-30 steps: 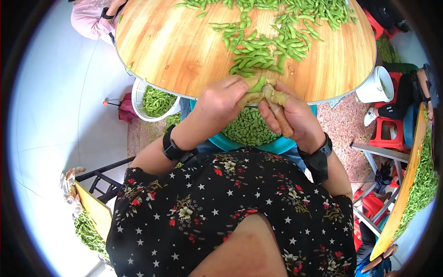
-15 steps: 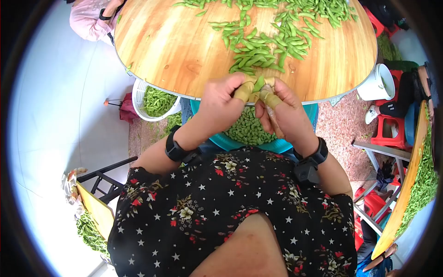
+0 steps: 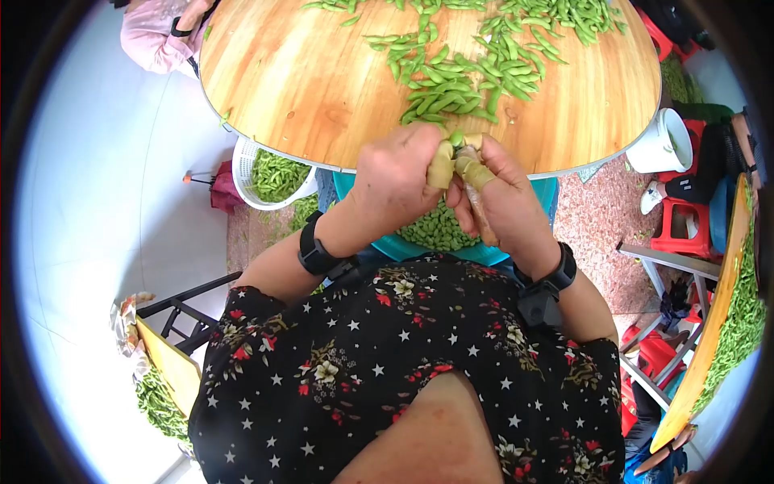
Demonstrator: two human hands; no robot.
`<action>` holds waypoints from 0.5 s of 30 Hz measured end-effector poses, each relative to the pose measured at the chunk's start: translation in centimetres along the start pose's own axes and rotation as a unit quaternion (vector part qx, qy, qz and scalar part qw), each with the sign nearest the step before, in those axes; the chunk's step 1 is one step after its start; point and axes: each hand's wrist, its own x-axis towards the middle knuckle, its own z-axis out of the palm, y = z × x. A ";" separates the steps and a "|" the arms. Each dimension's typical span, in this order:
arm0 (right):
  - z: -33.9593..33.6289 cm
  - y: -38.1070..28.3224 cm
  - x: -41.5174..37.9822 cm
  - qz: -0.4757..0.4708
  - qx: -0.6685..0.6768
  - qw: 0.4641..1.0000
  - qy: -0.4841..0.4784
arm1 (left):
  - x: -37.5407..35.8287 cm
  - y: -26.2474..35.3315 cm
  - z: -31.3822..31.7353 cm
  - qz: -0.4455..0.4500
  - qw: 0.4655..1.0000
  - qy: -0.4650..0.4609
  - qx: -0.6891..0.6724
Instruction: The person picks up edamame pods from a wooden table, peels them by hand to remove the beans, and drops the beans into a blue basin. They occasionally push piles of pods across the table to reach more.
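Observation:
Above the near edge of a round wooden table (image 3: 306,81), my two hands meet with yellowish covers on some fingertips. My left hand (image 3: 399,173) is closed, pinching a green soybean pod (image 3: 457,138) between thumb and finger. Closed around a slim, light-brown-handled tool (image 3: 479,211), my right hand (image 3: 512,202) has its fingertips against the same pod; the tool's working end is mostly hidden. Right below sits a teal basin (image 3: 484,254) holding shelled green beans (image 3: 439,227). A heap of whole pods (image 3: 443,97) lies on the table just beyond my fingers.
A white basket (image 3: 242,173) of green pods stands left under the table edge. To the right are a white bucket (image 3: 645,153), red stools (image 3: 681,230) and another pod-covered table (image 3: 701,355). A person in a pink sleeve (image 3: 153,36) sits at the upper left.
My left hand has rolled inward and closer to the right, its thumb now more upright. Less of the pod shows between the fingers. The right hand has barely moved.

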 end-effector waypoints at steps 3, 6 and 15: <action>-0.5 0.3 0.0 0.019 -0.007 1.000 -0.006 | -0.1 -0.6 0.2 -0.132 0.981 -0.030 -0.142; -2.5 -0.2 -0.3 0.036 -0.084 0.995 -0.036 | -0.7 -1.0 -0.1 -0.104 0.986 -0.052 -0.120; -2.2 -0.6 0.3 -0.109 -0.283 0.953 0.027 | -0.7 0.2 -0.8 -0.130 0.964 -0.144 -0.182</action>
